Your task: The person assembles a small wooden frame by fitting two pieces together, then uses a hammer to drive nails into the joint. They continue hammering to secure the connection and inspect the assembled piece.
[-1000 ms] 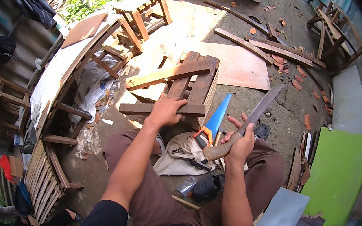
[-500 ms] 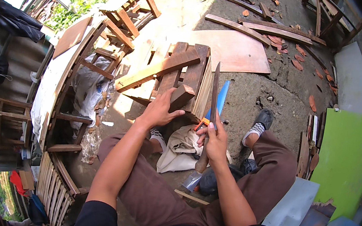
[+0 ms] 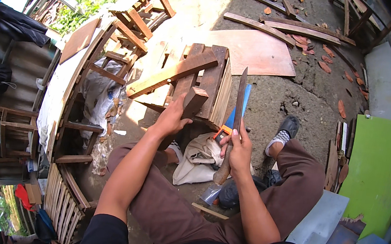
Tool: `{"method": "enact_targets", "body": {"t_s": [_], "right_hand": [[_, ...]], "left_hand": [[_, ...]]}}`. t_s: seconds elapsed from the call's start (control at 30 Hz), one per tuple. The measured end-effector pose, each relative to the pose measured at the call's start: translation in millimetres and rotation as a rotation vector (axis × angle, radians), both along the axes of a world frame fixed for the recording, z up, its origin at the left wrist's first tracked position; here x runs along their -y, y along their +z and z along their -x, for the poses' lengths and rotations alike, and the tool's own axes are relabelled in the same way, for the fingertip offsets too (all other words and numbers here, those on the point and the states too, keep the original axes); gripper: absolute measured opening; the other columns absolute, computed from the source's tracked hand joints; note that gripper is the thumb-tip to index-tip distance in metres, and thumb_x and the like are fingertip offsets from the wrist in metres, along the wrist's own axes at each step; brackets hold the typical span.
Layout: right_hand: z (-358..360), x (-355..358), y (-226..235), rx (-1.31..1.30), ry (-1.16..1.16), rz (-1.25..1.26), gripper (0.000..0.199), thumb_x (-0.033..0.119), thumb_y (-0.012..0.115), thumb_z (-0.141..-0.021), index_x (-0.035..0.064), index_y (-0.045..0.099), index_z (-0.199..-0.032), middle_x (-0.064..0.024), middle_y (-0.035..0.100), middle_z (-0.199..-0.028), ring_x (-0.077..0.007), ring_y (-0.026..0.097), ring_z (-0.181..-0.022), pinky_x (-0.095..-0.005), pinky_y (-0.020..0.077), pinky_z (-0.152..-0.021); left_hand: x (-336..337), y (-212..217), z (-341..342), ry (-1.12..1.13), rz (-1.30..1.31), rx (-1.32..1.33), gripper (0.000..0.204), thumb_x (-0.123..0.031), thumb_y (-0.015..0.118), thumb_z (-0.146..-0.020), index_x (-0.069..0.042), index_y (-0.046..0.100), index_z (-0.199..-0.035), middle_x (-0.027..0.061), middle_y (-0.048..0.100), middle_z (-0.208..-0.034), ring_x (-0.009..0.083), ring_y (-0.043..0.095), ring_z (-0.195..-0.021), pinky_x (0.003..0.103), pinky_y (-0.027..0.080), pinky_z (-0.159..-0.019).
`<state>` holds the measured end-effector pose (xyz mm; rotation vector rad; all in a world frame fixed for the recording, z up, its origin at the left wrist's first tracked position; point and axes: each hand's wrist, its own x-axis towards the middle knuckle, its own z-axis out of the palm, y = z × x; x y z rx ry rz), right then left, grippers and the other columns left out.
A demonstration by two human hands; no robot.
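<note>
My left hand is closed round a short dark wooden block, its paler cut end turned up. The block is tilted in front of a slatted wooden crate. My right hand grips a long machete near where blade meets wooden handle. The blade points away from me, its tip up, and the handle end hangs below my fist. Behind the blade, a hand saw with a blue blade and orange handle leans by the crate. A longer squared timber lies across the crate top.
A cream cloth lies between my feet, beside a dark bag. Wooden frames stand at left. A plywood sheet and loose planks lie ahead. A green panel leans at right.
My left hand has closed on the wooden block and raised it, tipping its cut end upward. My right hand has moved slightly right with the machete, which now leans a little more to the right.
</note>
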<state>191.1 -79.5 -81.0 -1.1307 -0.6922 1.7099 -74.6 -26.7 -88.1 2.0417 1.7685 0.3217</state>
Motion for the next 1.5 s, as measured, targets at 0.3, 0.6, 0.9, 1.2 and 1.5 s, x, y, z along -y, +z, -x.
{"method": "enact_targets", "body": {"t_s": [0.3,0.6,0.9,1.2,1.5], "right_hand": [[-3.2,3.7,3.2,-0.021,0.014,-0.016,0.056,0.018,0.044,-0.113,0.0123,0.031,-0.168,-0.007,0.064,-0.08,-0.0109,0.055,-0.053,-0.0247,0.0479,-0.051],[2.8,-2.5,-1.0,-0.049,0.02,0.039,0.063,0.012,0.049,-0.111,0.0152,0.027,-0.169,-0.0052,0.06,-0.078,-0.009,0.052,-0.053,-0.0241,0.0474,-0.049],[19.4,-3.7,-8.1,-0.066,0.084,0.032,0.07,0.007,0.053,-0.108,0.02,0.024,-0.17,-0.0029,0.058,-0.079,-0.0087,0.052,-0.052,-0.0247,0.0469,-0.047],[27.3,-14.9,-9.8,-0.014,0.166,0.067,0.057,0.021,0.043,-0.115,0.0266,0.029,-0.169,0.0013,0.051,-0.072,-0.0058,0.045,-0.046,-0.0238,0.0409,-0.039],[30.6,-16.8,-17.8,0.077,0.117,-0.001,0.051,0.026,0.04,-0.116,0.0161,0.037,-0.167,0.0021,0.047,-0.071,-0.0062,0.045,-0.055,-0.0247,0.0433,-0.051]], "left_hand": [[-28.5,18.9,-12.4,-0.17,-0.017,-0.394,0.101,-0.018,0.087,-0.081,-0.008,0.026,-0.162,0.0213,0.062,-0.128,0.0448,0.061,-0.121,0.05,0.053,-0.1],[-42.4,14.9,-3.5,-0.212,-0.002,-0.242,0.115,-0.024,0.097,-0.069,-0.013,0.028,-0.16,0.0211,0.062,-0.129,0.0441,0.061,-0.121,0.052,0.054,-0.098],[-36.9,12.3,-8.4,-0.174,-0.093,-0.081,0.081,-0.042,0.082,-0.091,-0.009,0.041,-0.153,0.0228,0.063,-0.123,0.0459,0.062,-0.119,0.053,0.052,-0.095],[-38.6,15.5,-33.3,0.267,0.007,-0.063,0.047,-0.047,0.038,-0.114,-0.015,0.07,-0.125,0.0173,0.072,-0.11,0.044,0.068,-0.107,0.052,0.052,-0.093],[-36.1,10.6,-37.1,0.162,-0.182,-0.13,0.04,-0.041,0.046,-0.111,-0.008,0.064,-0.097,0.0162,0.067,-0.092,0.0438,0.067,-0.086,0.055,0.052,-0.074]]}}
